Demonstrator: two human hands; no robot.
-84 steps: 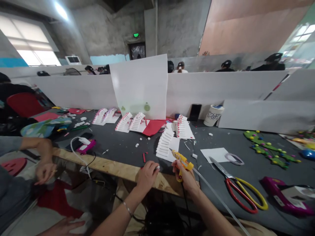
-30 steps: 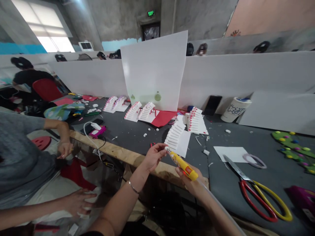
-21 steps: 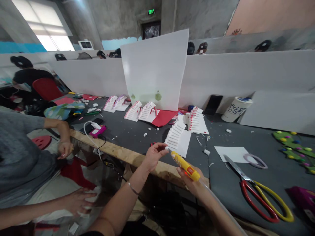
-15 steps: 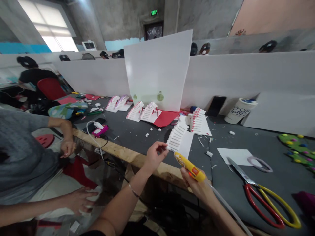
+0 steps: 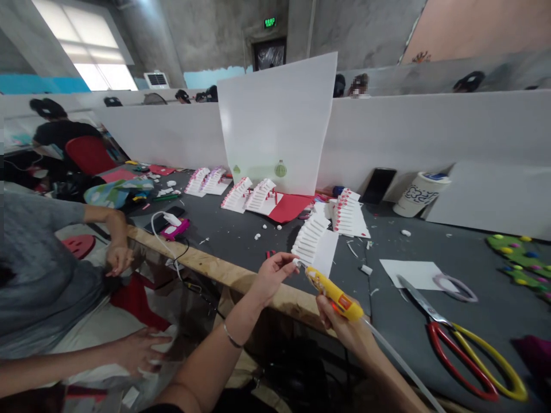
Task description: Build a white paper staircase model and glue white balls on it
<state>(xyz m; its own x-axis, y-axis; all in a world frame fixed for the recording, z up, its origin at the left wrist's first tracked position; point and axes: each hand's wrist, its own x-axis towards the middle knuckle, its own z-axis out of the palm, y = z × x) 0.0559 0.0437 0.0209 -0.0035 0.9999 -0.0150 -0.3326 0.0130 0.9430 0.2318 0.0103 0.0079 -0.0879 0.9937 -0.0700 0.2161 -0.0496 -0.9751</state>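
My left hand (image 5: 275, 274) pinches a small white piece (image 5: 296, 262) at its fingertips, too small to name surely. In my right hand (image 5: 340, 321) is a yellow hot glue gun (image 5: 333, 291), its metal tip pointing at the white piece, touching or almost so. A clear glue stick (image 5: 398, 358) runs out of its back end. Just beyond both hands, a curved row of white strips (image 5: 309, 238), like a small stepped model, stands on white card (image 5: 329, 252).
Similar models with red dots (image 5: 344, 212) and purple ones (image 5: 205, 180) stand farther back. Large scissors (image 5: 447, 327), white card (image 5: 411, 272), a paper cup (image 5: 415, 195) and a phone (image 5: 379, 185) lie right. At left sit a pink power strip (image 5: 174, 229) and another person (image 5: 47, 269).
My left hand and the white piece have drawn slightly down and away from the stepped model, uncovering a small red item on the table. The glue gun has shifted slightly rightward.
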